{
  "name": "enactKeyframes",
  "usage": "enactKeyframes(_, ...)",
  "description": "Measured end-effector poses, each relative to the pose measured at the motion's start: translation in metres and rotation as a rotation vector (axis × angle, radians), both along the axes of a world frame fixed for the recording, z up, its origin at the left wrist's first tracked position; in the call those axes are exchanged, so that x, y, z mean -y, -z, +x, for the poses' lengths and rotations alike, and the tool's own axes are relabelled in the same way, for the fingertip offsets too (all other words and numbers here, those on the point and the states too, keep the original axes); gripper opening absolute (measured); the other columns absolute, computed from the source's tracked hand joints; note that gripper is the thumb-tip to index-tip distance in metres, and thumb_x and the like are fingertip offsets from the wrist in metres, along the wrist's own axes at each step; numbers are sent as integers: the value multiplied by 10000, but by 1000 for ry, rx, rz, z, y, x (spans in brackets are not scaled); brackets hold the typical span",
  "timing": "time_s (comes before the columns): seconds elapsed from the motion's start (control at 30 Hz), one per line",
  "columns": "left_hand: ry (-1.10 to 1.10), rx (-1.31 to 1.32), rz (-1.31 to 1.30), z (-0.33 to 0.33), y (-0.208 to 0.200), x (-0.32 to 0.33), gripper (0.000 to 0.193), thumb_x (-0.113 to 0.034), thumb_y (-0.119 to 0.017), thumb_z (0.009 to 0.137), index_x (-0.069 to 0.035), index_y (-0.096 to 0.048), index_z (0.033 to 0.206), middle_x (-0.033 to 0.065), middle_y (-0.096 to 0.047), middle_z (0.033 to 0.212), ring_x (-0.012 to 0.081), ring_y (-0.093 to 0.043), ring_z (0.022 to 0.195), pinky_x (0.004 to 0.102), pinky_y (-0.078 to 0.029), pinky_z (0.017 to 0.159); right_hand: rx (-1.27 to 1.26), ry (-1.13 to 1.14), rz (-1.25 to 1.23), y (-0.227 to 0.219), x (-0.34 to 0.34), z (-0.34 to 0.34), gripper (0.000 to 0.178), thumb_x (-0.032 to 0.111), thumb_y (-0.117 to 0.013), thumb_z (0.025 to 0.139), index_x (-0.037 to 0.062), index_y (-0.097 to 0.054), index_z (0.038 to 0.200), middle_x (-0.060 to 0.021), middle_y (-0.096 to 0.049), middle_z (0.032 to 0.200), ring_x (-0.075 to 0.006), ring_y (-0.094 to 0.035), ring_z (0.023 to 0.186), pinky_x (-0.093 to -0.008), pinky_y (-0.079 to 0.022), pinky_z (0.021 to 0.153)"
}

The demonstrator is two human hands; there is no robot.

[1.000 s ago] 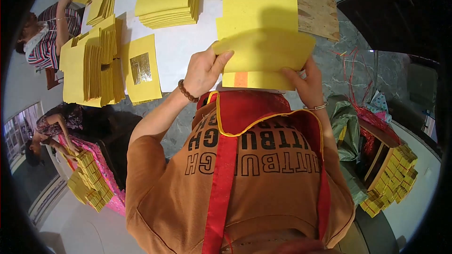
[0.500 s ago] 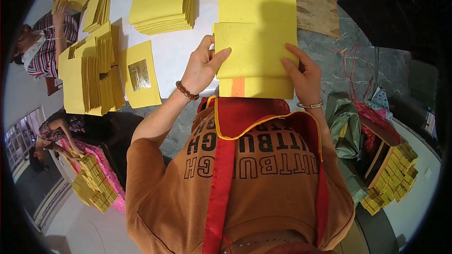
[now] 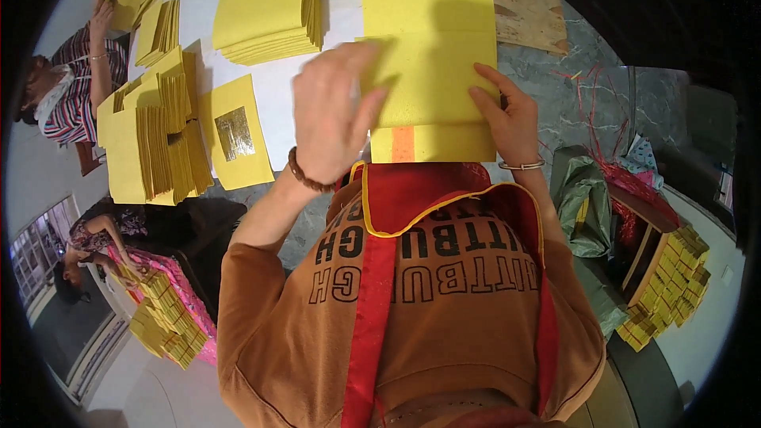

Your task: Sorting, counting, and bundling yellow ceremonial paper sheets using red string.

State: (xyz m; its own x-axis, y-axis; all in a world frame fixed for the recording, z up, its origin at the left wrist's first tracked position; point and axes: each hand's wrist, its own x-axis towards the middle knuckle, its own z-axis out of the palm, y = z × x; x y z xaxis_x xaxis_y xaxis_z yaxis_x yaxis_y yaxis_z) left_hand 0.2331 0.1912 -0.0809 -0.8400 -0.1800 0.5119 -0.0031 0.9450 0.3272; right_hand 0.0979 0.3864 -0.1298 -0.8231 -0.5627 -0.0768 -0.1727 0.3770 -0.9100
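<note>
In front of me, at the table's near edge, lies a yellow paper sheet (image 3: 432, 87) with a fold across it and a strip along its near edge. That strip (image 3: 456, 143) bears an orange patch. My right hand (image 3: 511, 115) holds the sheet's right edge, thumb and forefinger on top and the other fingers curled. Over the left edge hovers my left hand (image 3: 333, 107), blurred by motion, thumb apart from the fingers, nothing visible in it. What lies beneath the sheet is hidden.
Yellow paper stacks (image 3: 265, 20) stand on the white-covered table (image 3: 273, 103). At left are upright yellow bundles (image 3: 147, 139) and a sheet with a metallic patch (image 3: 235, 133). Co-workers (image 3: 71, 95) work at left. A wooden board (image 3: 519, 4) and yellow bundles (image 3: 666, 285) are at right.
My left hand has let go of the sheet's left edge and risen slightly up and left. The folded layer now lies flatter. The right hand stays at the right edge.
</note>
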Motion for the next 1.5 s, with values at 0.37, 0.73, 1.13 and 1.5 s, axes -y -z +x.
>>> enactKeyframes(0.37,293,525,-64,-3,39,-31,727,-529,-519,751,-141,-332,1338,104,-268,1405,285,-222,1299,439,-173,1047,-228,-38,117,-12,3,9,395,191,-659,747,83,-566,1115,-149,-522,1152,-305,-514,1029,-358,-418,824)
enactKeyframes(0.73,280,488,-105,-8,38,-32,635,-373,-576,769,-164,-358,1327,80,-301,1389,275,-269,1273,431,-230,1019,150,-169,-340,53,-17,3,434,143,-605,792,104,-493,1209,-151,-205,1385,-282,-220,1291,-359,-188,1054)
enactKeyframes(1.13,475,296,-37,-54,-21,29,431,-82,-544,699,-48,-541,1128,93,-624,977,202,-604,687,309,-491,563,1126,279,-942,15,-20,-3,640,309,-463,884,107,-141,1400,-139,-138,1436,-274,-220,1302,-367,-208,1053)
enactKeyframes(1.5,134,88,-312,-206,114,135,486,-51,-483,784,-108,-414,1261,133,-532,1164,272,-522,1049,363,-436,874,512,-60,-435,41,-15,5,639,164,-535,819,59,-232,1371,-106,-284,1390,-236,-339,1234,-362,-286,1002)
